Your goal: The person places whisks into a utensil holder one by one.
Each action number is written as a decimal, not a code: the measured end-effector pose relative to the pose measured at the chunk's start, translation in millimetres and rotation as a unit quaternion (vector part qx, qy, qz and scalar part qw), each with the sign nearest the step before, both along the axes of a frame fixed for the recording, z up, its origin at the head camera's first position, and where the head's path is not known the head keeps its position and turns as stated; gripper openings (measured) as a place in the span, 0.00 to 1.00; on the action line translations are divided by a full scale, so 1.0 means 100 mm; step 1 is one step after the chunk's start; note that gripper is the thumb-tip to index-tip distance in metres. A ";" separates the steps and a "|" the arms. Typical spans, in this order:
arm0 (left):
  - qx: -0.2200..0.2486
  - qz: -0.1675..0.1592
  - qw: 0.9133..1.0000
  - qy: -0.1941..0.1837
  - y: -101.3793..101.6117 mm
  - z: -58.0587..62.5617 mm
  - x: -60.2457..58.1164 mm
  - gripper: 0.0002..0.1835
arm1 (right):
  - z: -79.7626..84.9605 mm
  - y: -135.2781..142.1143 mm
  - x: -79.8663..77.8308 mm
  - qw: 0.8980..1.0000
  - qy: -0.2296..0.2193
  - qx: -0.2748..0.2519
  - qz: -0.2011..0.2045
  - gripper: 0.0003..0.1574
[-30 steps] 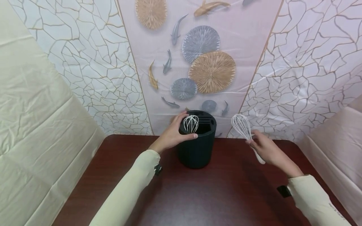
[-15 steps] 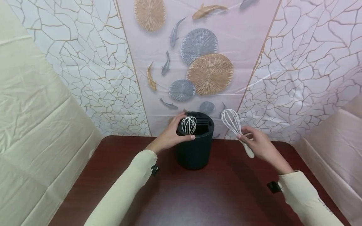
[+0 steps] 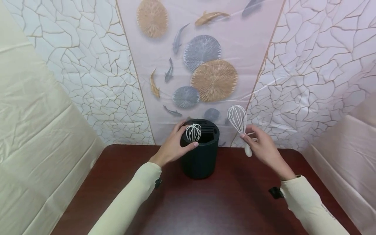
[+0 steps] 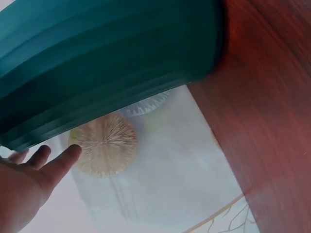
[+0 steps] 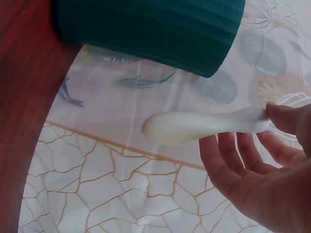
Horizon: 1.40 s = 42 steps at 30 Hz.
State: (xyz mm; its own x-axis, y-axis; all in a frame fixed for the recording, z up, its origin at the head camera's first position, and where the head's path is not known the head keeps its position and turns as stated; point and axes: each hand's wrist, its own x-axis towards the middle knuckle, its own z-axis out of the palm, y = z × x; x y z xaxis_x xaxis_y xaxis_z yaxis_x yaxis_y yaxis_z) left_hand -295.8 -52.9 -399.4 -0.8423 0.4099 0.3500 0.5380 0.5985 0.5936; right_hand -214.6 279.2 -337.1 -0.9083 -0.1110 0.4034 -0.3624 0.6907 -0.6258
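Observation:
A dark green utensil holder (image 3: 199, 161) with a slotted top stands near the table's back edge. One whisk (image 3: 193, 132) sits in its open compartment, white wire loops up, handle hidden inside. My left hand (image 3: 173, 147) rests at the holder's left rim, thumb toward the front and fingers toward the back. In the left wrist view the fingers (image 4: 60, 165) look fairly straight beside the holder's wall. To the right of the holder, my right hand (image 3: 262, 143) holds a second white whisk (image 3: 237, 118) in the air, pinched between thumb and fingers near the wires, its pale handle (image 5: 194, 127) pointing down.
The dark red wooden table (image 3: 199, 209) stretches toward me in front of the holder. A patterned cloth backdrop (image 3: 214, 81) with fish and round leaves hangs close behind it. Cream cloth panels (image 3: 38, 130) flank the table on both sides.
My right hand has brought the whisk leftward and up, nearer the holder, and its handle has turned more upright. The left hand stays at the rim. The whole head view has shifted slightly.

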 end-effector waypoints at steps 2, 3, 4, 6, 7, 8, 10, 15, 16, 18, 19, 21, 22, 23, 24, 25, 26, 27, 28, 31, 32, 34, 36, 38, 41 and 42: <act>-0.003 0.009 1.000 0.003 -0.02 -0.02 0.02 0.47 | 0.01 -0.05 -0.01 1.000 0.007 -0.008 0.003 0.17; -0.006 0.014 1.000 0.003 -0.02 -0.03 0.03 0.47 | 0.02 -0.07 -0.02 1.000 0.007 -0.010 0.002 0.18; -0.008 0.018 1.000 0.002 -0.02 -0.03 0.03 0.47 | 0.03 -0.09 -0.02 1.000 0.008 -0.010 0.002 0.18; -0.007 0.022 1.000 0.000 -0.01 -0.01 0.05 0.47 | 0.05 -0.13 -0.03 1.000 0.010 -0.010 0.001 0.19; -0.005 0.023 1.000 -0.001 0.00 0.00 0.05 0.47 | 0.07 -0.15 -0.03 1.000 0.013 -0.012 0.000 0.20; -0.004 0.024 1.000 -0.001 0.01 0.01 0.06 0.47 | 0.09 -0.17 -0.04 1.000 0.017 -0.015 -0.001 0.20; -0.004 0.025 1.000 -0.002 0.03 0.03 0.07 0.47 | 0.12 -0.21 -0.04 0.999 0.024 -0.021 -0.005 0.21; -0.012 0.031 0.999 -0.010 0.05 0.04 0.08 0.48 | 0.17 -0.29 -0.07 0.998 0.039 -0.044 -0.012 0.21; -0.013 0.032 0.999 -0.012 0.06 0.04 0.08 0.49 | 0.17 -0.30 -0.08 0.998 0.040 -0.048 -0.013 0.21; -0.015 0.032 0.999 -0.015 0.06 0.04 0.08 0.49 | 0.18 -0.33 -0.09 0.997 0.042 -0.055 -0.016 0.21; -0.016 0.033 0.999 -0.017 0.06 0.04 0.08 0.49 | 0.19 -0.34 -0.10 0.997 0.043 -0.057 -0.016 0.21; -0.015 0.034 0.999 -0.022 0.06 0.04 0.08 0.49 | 0.21 -0.36 -0.11 0.997 0.046 -0.061 -0.016 0.22; -0.013 0.034 0.999 -0.025 0.06 0.05 0.08 0.49 | 0.22 -0.37 -0.11 0.997 0.048 -0.064 -0.015 0.22; -0.012 0.034 0.999 -0.027 0.06 0.05 0.08 0.49 | 0.23 -0.38 -0.12 0.996 0.051 -0.066 -0.014 0.22; -0.013 0.034 0.999 -0.029 0.06 0.05 0.09 0.49 | 0.24 -0.39 -0.13 0.996 0.055 -0.069 -0.012 0.22; -0.014 0.034 0.999 -0.031 0.06 0.06 0.09 0.49 | 0.25 -0.40 -0.13 0.996 0.058 -0.072 -0.010 0.21; -0.015 0.033 0.999 -0.032 0.06 0.06 0.09 0.49 | 0.26 -0.41 -0.14 0.995 0.061 -0.077 -0.007 0.21; -0.017 0.032 0.999 -0.032 0.06 0.06 0.08 0.50 | 0.26 -0.42 -0.14 0.995 0.063 -0.081 -0.005 0.21; -0.019 0.031 0.999 -0.033 0.06 0.07 0.09 0.50 | 0.27 -0.42 -0.14 0.994 0.065 -0.085 -0.004 0.21; -0.026 0.030 0.999 -0.035 0.07 0.08 0.09 0.50 | 0.29 -0.45 -0.14 0.993 0.069 -0.096 0.000 0.20; -0.028 0.030 0.999 -0.036 0.07 0.08 0.09 0.51 | 0.29 -0.46 -0.13 0.993 0.070 -0.100 0.002 0.20; -0.032 0.030 0.998 -0.038 0.07 0.09 0.09 0.51 | 0.31 -0.48 -0.13 0.992 0.074 -0.104 0.003 0.19; -0.036 0.030 0.998 -0.040 0.07 0.10 0.09 0.51 | 0.32 -0.50 -0.12 0.991 0.076 -0.111 0.005 0.19; -0.039 0.030 0.998 -0.042 0.07 0.10 0.09 0.52 | 0.34 -0.53 -0.12 0.990 0.078 -0.119 0.008 0.18; -0.042 0.031 0.998 -0.045 0.07 0.11 0.10 0.52 | 0.37 -0.57 -0.12 0.988 0.079 -0.131 0.012 0.19; -0.043 0.031 0.998 -0.046 0.07 0.10 0.10 0.52 | 0.37 -0.59 -0.13 0.988 0.079 -0.135 0.015 0.19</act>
State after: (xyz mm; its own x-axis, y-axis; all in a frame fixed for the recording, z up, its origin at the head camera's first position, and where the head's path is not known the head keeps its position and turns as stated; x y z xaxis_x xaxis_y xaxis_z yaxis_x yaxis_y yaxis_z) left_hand -286.1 -45.7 -389.0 -0.8939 0.3814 0.2356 0.4439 0.6793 0.5844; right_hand -227.2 220.6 -299.7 -0.8298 -0.0059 0.5580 -0.4873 0.4949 -0.7195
